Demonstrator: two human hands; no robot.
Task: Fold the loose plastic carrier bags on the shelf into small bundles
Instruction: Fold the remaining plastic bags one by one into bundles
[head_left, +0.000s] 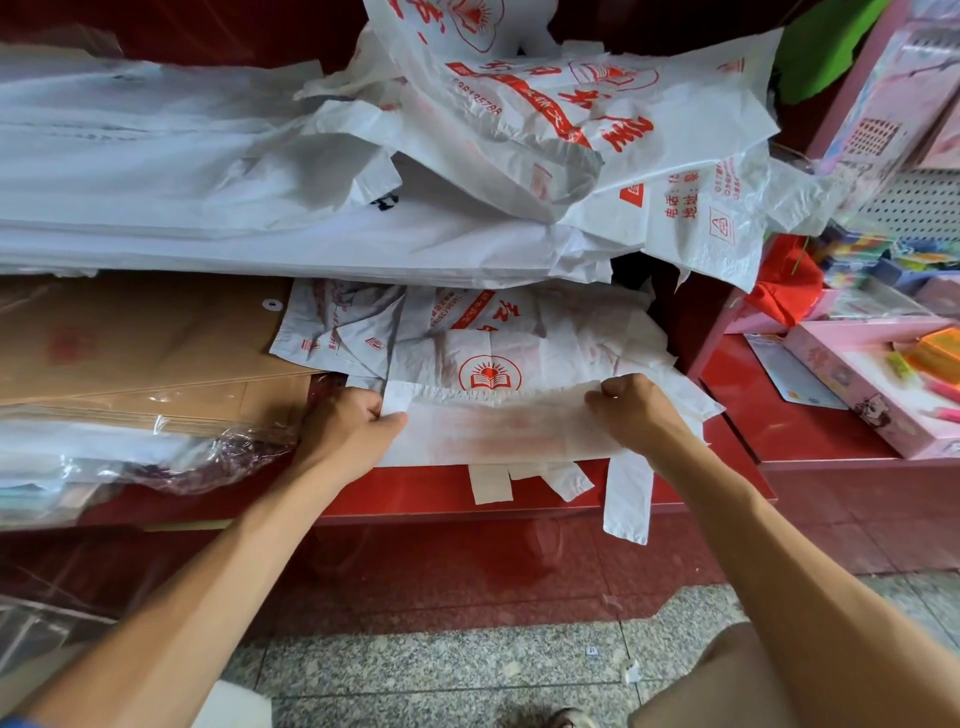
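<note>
A white carrier bag (498, 431) is pinched flat on the red shelf (545, 493).
Its ends are held by the left hand (348, 421) and right hand (631, 410); brown envelopes (140, 343) lie beside it, loose bags (597, 130) piled above.

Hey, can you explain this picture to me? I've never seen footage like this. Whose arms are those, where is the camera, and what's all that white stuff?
There is no machine here: these are a person's two bare arms, filmed by one wide-angle camera worn on their head, looking forward and down. The left hand and the right hand each pinch one end of a white plastic bag lying flat at the front of a red shelf; its handles hang over the edge. Behind it lie more crumpled bags with red print. To the left sit brown envelopes, and a higher level holds a loose heap of bags. On the right is a pink box on another red counter.
</note>
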